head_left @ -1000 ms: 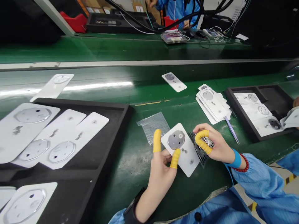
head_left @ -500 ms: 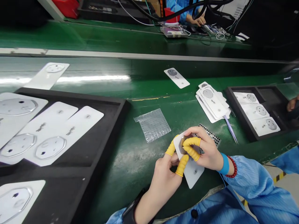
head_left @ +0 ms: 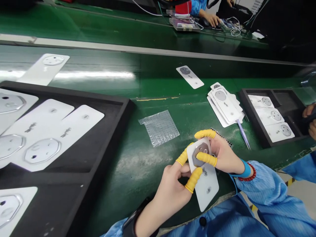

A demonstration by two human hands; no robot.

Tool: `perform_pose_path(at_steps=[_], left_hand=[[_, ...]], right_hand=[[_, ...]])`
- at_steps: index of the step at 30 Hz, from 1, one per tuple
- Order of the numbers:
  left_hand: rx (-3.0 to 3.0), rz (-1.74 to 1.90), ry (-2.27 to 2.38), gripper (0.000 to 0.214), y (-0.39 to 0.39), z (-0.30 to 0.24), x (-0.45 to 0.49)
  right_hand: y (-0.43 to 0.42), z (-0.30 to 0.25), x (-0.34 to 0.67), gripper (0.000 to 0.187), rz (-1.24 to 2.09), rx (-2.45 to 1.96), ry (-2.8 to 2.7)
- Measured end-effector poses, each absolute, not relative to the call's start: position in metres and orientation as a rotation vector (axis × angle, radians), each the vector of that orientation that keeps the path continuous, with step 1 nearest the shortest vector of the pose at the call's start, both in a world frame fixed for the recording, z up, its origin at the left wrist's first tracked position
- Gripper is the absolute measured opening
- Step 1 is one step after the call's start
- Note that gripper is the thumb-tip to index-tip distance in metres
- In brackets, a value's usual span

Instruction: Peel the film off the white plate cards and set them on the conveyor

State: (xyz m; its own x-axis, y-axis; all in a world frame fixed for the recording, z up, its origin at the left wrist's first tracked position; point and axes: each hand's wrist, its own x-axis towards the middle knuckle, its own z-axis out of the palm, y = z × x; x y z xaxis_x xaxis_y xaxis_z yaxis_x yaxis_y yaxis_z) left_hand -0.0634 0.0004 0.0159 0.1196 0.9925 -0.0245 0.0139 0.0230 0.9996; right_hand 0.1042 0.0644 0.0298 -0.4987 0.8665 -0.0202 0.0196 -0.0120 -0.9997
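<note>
A white phone back cover with a grey octagonal camera plate is held tilted above the green bench. My left hand pinches its left edge between thumb and index finger, both in yellow finger cots. On the other side, my right hand grips the cover at its top end, with the cot-covered thumb lying on the camera plate and the index finger at the far edge. Behind my right hand lies a sheet with rows of black dots, mostly hidden. A bubble-wrap pouch rests beyond my left hand.
At left a large black tray holds several white covers. Stacked covers lie at right beside purple tweezers and a smaller black tray. Another cover lies farther back. Co-workers' hands show at the back and right edge.
My right hand's fingers have spread from a pinch over the camera plate, index finger now at the cover's far edge. More of the cover's face shows. The view has shifted slightly.
</note>
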Motion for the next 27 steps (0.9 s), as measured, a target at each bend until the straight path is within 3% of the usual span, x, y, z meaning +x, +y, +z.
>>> perform_pose_path(at_steps=[10,14,17,21,27], left_hand=[[1.134,1.051,1.082,0.003,0.001,0.023,-0.064],[1.19,1.052,1.056,0.014,0.0,0.022,-0.064],[1.166,1.05,1.062,0.018,0.003,0.024,-0.063],[1.131,1.118,1.181,0.006,0.008,0.025,-0.064],[1.181,1.019,1.367,0.017,-0.004,-0.006,-0.097]], right_hand=[[0.064,0.035,0.103,0.041,1.654,-0.954,-1.517],[0.064,0.039,0.104,0.039,1.664,-0.955,-1.562],[0.061,0.039,0.104,0.034,1.54,-1.003,-1.631],[0.058,0.032,0.102,0.035,1.469,-0.984,-1.676],[0.063,0.035,0.098,0.027,1.21,-0.769,-1.974]])
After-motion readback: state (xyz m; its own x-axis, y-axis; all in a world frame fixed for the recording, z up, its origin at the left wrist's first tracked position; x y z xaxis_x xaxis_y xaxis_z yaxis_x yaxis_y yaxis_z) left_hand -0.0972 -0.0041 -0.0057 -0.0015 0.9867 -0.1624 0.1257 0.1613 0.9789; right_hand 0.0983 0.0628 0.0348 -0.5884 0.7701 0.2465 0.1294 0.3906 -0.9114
